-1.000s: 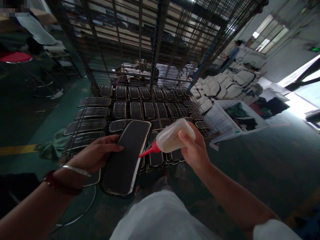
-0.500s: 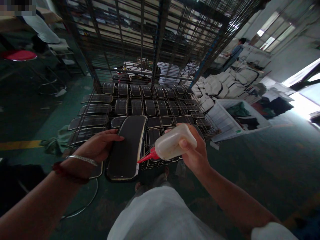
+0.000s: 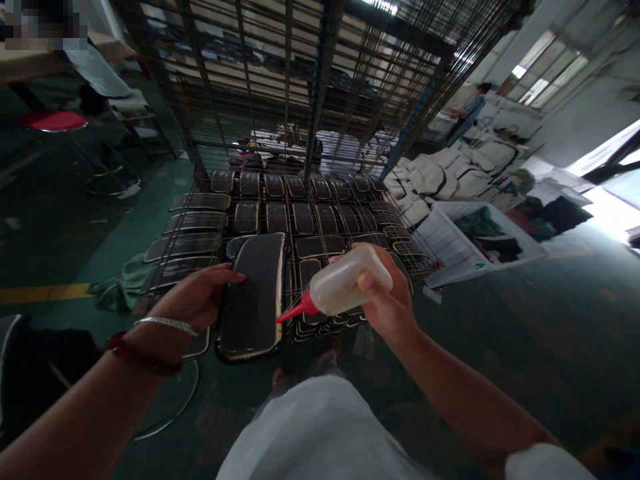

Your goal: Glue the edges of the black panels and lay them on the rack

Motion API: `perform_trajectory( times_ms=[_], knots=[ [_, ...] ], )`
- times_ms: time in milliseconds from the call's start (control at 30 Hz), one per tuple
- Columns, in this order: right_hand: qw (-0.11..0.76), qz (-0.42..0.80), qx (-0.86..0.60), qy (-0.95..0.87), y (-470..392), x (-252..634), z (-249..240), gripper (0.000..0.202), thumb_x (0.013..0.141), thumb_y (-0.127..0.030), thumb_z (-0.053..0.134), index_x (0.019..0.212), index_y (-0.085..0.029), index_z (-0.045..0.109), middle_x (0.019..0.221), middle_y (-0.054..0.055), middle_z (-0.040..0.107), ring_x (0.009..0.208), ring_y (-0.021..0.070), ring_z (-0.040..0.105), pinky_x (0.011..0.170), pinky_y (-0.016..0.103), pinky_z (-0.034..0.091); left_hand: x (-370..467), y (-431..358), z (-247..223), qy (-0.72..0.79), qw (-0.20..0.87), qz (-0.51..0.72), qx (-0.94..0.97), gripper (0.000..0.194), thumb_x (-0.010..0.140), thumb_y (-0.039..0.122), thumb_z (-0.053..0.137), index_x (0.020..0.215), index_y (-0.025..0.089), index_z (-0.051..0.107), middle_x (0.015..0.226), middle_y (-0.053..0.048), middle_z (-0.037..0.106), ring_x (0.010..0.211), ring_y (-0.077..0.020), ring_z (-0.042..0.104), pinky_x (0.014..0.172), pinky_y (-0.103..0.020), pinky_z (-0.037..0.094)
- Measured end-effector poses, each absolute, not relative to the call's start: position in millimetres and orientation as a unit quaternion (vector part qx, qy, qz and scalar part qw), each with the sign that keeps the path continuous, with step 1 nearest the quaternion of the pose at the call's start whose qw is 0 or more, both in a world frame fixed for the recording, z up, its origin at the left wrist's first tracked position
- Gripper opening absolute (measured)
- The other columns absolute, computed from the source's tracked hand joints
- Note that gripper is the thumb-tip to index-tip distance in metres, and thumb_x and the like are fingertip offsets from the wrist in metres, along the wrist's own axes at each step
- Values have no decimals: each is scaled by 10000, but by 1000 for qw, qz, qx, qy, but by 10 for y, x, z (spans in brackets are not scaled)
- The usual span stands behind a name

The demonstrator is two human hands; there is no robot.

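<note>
The right hand (image 3: pixel 387 293) has its grip round a translucent, rounded plastic bottle (image 3: pixel 350 280), red cone nozzle at the pale-edged rim of a smooth black oblong panel (image 3: pixel 255 293); the left hand (image 3: pixel 200 297) grasps that panel.

Factory workshop — wire rack (image 3: pixel 320 87) of dark panels (image 3: pixel 305 219) | white piles (image 3: pixel 445 173) | red stool (image 3: pixel 55 121)

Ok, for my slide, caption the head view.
Left hand holding a dark panel, right hand a squeeze bottle, its red nozzle at the panel's edge.
</note>
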State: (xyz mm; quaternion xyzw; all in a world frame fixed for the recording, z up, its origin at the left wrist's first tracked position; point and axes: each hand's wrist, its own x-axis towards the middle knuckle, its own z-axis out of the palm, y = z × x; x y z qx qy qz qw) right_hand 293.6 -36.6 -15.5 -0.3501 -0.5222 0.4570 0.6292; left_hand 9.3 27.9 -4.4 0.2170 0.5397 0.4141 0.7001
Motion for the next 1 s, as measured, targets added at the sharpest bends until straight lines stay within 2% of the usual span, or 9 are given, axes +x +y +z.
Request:
perform_trajectory(
  times_ms=[167, 267, 367, 467, 600, 833, 1000],
  knots=[
    [679, 383, -388, -492, 79, 2944, -32, 508, 822, -646, 936, 1124, -292, 732, 1006, 28, 726, 929, 252, 689, 891, 417, 593, 130, 205, -9, 532, 701, 410, 240, 382, 734, -95, 669, 1046, 103, 764, 726, -89, 852, 506, -263, 795, 503, -351, 703],
    [687, 376, -391, -484, 306, 2960, 20, 512, 792, -673, 936, 1039, -282, 716, 947, 12, 677, 852, 220, 633, 769, 360, 562, 129, 189, -14, 526, 707, 403, 245, 420, 714, -83, 685, 1086, 86, 781, 755, -117, 865, 512, -293, 801, 490, -390, 706],
    [688, 386, -384, -481, 406, 2959, 49, 505, 778, -657, 946, 1020, -277, 717, 948, 14, 680, 851, 213, 623, 736, 339, 542, 106, 188, -34, 523, 709, 404, 246, 468, 693, -82, 704, 1128, 74, 780, 768, -126, 870, 525, -300, 809, 501, -391, 710],
    [682, 387, -386, -487, 377, 2942, 52, 506, 775, -649, 954, 1031, -275, 729, 938, 9, 685, 842, 207, 619, 757, 342, 539, 86, 196, -46, 519, 713, 401, 246, 499, 708, -74, 708, 1181, 72, 772, 778, -121, 876, 542, -288, 817, 536, -377, 719],
    [663, 389, -396, -503, 225, 2929, 17, 505, 798, -661, 942, 1065, -279, 749, 941, 9, 693, 838, 211, 619, 757, 349, 534, 92, 216, -36, 527, 708, 403, 243, 522, 708, -70, 695, 1200, 80, 781, 767, -115, 874, 525, -294, 807, 501, -386, 709],
    [622, 419, -403, -525, -66, 2962, -89, 507, 868, -640, 910, 1204, -291, 759, 1009, 41, 740, 900, 257, 677, 832, 412, 588, 132, 254, -24, 542, 697, 411, 228, 327, 747, -97, 656, 966, 123, 758, 711, -95, 847, 495, -259, 785, 483, -363, 700],
    [611, 427, -398, -534, -241, 2992, -190, 468, 941, -594, 865, 1300, -316, 751, 1068, 53, 764, 939, 274, 710, 884, 446, 610, 109, 304, -51, 544, 686, 435, 209, 322, 734, -111, 667, 947, 119, 742, 674, -43, 818, 496, -223, 781, 491, -301, 687]
  ],
)
